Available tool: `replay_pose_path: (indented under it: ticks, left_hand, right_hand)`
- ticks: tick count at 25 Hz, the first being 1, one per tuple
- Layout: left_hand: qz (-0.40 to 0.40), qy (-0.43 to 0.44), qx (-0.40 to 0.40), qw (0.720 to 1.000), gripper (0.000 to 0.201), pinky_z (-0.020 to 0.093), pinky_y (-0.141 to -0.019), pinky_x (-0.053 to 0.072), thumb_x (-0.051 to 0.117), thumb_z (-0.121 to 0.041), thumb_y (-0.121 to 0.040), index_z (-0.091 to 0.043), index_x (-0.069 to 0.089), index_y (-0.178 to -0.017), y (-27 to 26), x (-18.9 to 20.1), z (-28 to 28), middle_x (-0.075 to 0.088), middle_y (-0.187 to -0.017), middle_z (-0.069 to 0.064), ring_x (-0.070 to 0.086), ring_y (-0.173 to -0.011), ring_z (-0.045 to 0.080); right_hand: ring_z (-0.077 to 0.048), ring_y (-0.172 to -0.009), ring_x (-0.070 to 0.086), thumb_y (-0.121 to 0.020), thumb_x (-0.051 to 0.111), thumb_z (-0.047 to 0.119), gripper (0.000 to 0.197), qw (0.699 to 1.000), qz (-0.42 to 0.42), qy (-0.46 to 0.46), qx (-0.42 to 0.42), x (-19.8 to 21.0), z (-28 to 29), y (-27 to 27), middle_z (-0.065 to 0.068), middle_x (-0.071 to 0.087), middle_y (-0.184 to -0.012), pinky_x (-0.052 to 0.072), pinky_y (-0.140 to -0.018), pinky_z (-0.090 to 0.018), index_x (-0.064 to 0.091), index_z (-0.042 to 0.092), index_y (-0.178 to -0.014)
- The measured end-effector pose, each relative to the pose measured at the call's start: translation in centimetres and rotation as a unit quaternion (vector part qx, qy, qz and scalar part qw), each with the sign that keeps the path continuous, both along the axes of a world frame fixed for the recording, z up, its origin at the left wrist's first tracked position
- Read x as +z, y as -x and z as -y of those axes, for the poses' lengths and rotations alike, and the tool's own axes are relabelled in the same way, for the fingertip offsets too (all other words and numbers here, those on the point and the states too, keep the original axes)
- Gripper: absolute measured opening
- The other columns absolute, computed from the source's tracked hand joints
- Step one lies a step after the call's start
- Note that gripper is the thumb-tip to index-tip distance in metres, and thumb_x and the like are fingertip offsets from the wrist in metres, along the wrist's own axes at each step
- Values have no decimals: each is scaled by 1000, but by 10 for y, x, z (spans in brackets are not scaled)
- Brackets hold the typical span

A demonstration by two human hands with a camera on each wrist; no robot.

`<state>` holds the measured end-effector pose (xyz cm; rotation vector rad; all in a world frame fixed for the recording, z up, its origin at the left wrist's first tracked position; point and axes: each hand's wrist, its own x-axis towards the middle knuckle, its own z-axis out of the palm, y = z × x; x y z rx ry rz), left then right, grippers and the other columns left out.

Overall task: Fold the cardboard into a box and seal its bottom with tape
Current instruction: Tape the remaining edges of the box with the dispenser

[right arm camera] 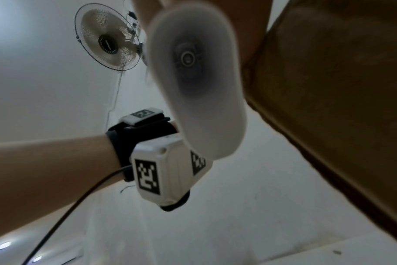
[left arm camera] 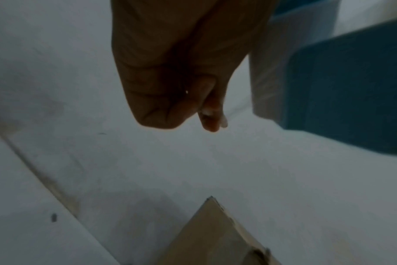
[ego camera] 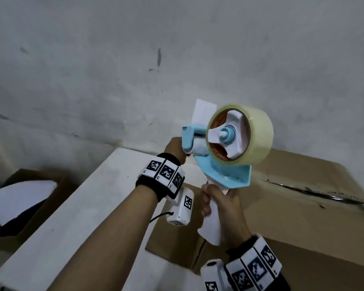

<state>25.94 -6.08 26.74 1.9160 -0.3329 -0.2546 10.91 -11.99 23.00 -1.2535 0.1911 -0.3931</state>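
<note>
A: Cardboard box (ego camera: 298,208) — position?

B: Lying on the white tabletop (ego camera: 88,206), right half of the head view, below and behind the tape dispenser (ego camera: 225,156). Long axis runs from near-left to far-right. Broad brown face up, a dark scuffed seam line crossing it toward the right edge. One corner pokes into the left wrist view, bottom centre.

A: Surface condition?

B: Plain brown, matte. Black smudges along the seam. Edges look a bit frayed at the corner. Can't tell whether any tape is on the seam.

A: Dispenser?

B: Held up above the box, roll end raised, handle pointing down toward the person. Light blue frame, white handle, clear tape roll (ego camera: 248,133) with white hub facing the camera. A white flap stands up behind the roller end.

A: Hands?

B: Right hand (ego camera: 223,208) wrapped around the white handle, fingers curled tight. Left hand (ego camera: 174,149) up at the roller end, fingers curled, thumb and fingertip pinched together; wrist view shows a pale scrap between them, likely the tape end, blurred. Marker bands on both wrists.

A: Surroundings?

B: Grey wall behind. Open carton (ego camera: 30,198) holding white sheets at far left, off the tabletop. Wall fan (right arm camera: 108,43) visible in right wrist view.
</note>
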Motion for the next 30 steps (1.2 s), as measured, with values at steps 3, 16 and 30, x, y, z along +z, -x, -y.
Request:
replay_pose_path:
  ticks: [3,16,30]
  left_hand:
    - [-34,48,-83,995,24,14,-37,26,36,13,-87,20,55,-100,-14,3,17,40,-31,-2,37,-39,15]
    - [81,85,-258,959,25,22,-53,36,61,-6,-82,-15,61,-58,-67,8,99,52,-44,-6,46,-46,6]
    - [50,58,-284,956,15,2,-41,32,64,-19,-83,-12,65,-70,-118,-50,174,53,-49,-1,46,-34,-5]
  right_hand:
    - [-14,-39,35,-74,55,8,19,997,-17,-42,-69,2,-5,-2,-3,42,-47,30,-43,-26,48,10,-57]
    - [-12,-32,29,-86,41,-16,31,951,-3,-28,-308,15,-22,8,-3,34,-41,24,-34,-19,43,5,-63]
    - [-14,-33,36,-62,61,16,26,928,-205,-12,-310,23,9,-1,-5,40,-42,31,-39,-22,51,16,-38]
